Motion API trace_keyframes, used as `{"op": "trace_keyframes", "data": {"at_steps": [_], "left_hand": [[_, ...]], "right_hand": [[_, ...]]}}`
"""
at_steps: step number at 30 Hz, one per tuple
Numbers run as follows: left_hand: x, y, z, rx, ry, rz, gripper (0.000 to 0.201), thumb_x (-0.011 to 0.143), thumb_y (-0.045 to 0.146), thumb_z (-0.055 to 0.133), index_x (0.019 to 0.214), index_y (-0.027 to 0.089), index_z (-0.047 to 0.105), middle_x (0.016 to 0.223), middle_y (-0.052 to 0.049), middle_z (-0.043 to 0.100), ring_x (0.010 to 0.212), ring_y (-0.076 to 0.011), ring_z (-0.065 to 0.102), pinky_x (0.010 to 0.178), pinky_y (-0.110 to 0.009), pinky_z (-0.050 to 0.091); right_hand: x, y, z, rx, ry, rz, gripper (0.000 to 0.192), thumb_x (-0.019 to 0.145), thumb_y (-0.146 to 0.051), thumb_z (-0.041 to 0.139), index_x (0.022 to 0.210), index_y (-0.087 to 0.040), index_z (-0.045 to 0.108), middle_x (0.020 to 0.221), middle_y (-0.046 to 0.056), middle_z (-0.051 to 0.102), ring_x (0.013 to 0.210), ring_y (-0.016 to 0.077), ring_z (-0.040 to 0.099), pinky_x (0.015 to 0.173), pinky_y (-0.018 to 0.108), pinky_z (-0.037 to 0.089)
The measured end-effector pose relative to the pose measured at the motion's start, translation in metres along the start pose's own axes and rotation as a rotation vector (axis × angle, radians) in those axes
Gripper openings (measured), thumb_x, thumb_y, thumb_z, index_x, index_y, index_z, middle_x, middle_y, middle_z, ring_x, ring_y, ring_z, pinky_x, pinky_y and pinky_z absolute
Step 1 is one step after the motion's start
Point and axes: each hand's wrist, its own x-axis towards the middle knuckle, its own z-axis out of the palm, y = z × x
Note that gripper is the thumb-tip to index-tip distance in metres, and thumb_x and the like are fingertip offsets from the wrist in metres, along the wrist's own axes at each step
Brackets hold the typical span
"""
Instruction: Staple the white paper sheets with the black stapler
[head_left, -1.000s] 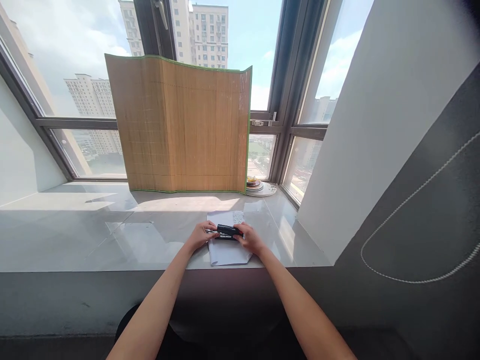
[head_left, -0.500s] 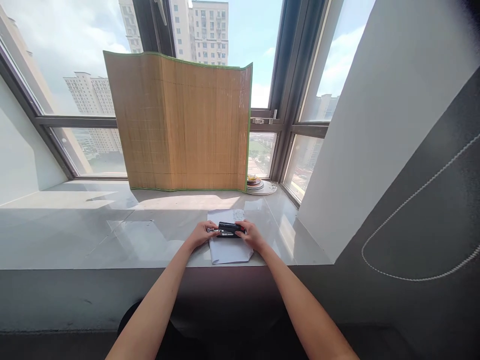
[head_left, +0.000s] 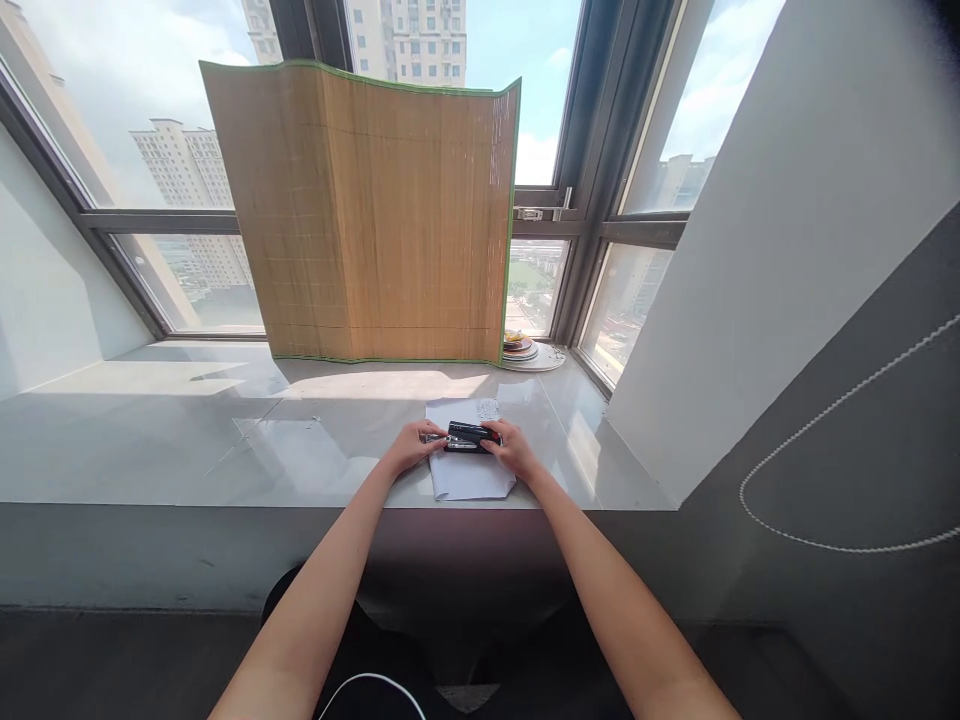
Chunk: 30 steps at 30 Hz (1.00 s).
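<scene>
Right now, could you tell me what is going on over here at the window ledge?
A person holds a black stapler in both hands over white paper lying on the grey window ledge. The left hand grips its metal end, the right hand the other end. Behind stands a bamboo screen against the window, with some small plates beside it.
</scene>
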Motion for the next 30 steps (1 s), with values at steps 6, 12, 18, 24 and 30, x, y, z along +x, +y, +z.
{"op": "trace_keyframes", "data": {"at_steps": [6, 12, 18, 24, 30], "left_hand": [[-0.001, 0.001, 0.002, -0.083, 0.048, 0.057, 0.032, 0.087, 0.049, 0.072, 0.099, 0.022, 0.084, 0.101, -0.01, 0.078, 0.093, -0.0239, 0.07, 0.077, -0.035, 0.056], [-0.005, 0.007, 0.001, -0.068, 0.07, 0.129, 0.022, 0.088, 0.041, 0.072, 0.093, 0.023, 0.082, 0.102, -0.008, 0.08, 0.099, -0.0259, 0.074, 0.093, -0.042, 0.058], [-0.005, 0.007, 0.004, -0.199, 0.074, 0.096, 0.027, 0.087, 0.044, 0.075, 0.098, 0.019, 0.076, 0.101, -0.01, 0.08, 0.099, -0.0267, 0.075, 0.095, -0.043, 0.058], [-0.002, 0.005, 0.007, -0.216, 0.068, 0.155, 0.047, 0.077, 0.037, 0.085, 0.11, 0.022, 0.056, 0.101, -0.004, 0.072, 0.091, -0.02, 0.072, 0.085, -0.036, 0.057], [0.001, -0.003, 0.005, -0.17, 0.13, 0.119, 0.035, 0.082, 0.031, 0.075, 0.109, 0.023, 0.054, 0.096, -0.001, 0.066, 0.088, -0.0175, 0.068, 0.084, -0.032, 0.052]], "right_hand": [[0.004, -0.003, -0.005, 0.083, 0.079, 0.095, 0.032, 0.085, -0.031, 0.064, 0.114, -0.021, 0.075, 0.102, 0.006, 0.071, 0.094, 0.0233, 0.064, 0.095, 0.039, 0.048], [0.002, -0.009, -0.016, 0.366, 0.172, 0.181, 0.038, 0.085, -0.046, 0.061, 0.109, -0.019, 0.073, 0.099, 0.005, 0.071, 0.092, 0.0235, 0.062, 0.089, 0.036, 0.048], [-0.002, -0.016, -0.021, 0.536, 0.182, 0.167, 0.039, 0.089, -0.051, 0.061, 0.11, -0.02, 0.07, 0.095, 0.004, 0.069, 0.088, 0.0222, 0.062, 0.083, 0.032, 0.049], [-0.001, -0.034, -0.009, 0.383, 0.057, 0.019, 0.035, 0.093, -0.048, 0.059, 0.11, -0.02, 0.069, 0.101, 0.004, 0.069, 0.096, 0.0226, 0.062, 0.091, 0.034, 0.048], [0.004, -0.058, 0.01, 0.3, 0.148, 0.032, 0.029, 0.095, -0.042, 0.054, 0.113, -0.021, 0.064, 0.106, 0.006, 0.069, 0.097, 0.0232, 0.062, 0.091, 0.036, 0.049]]}}
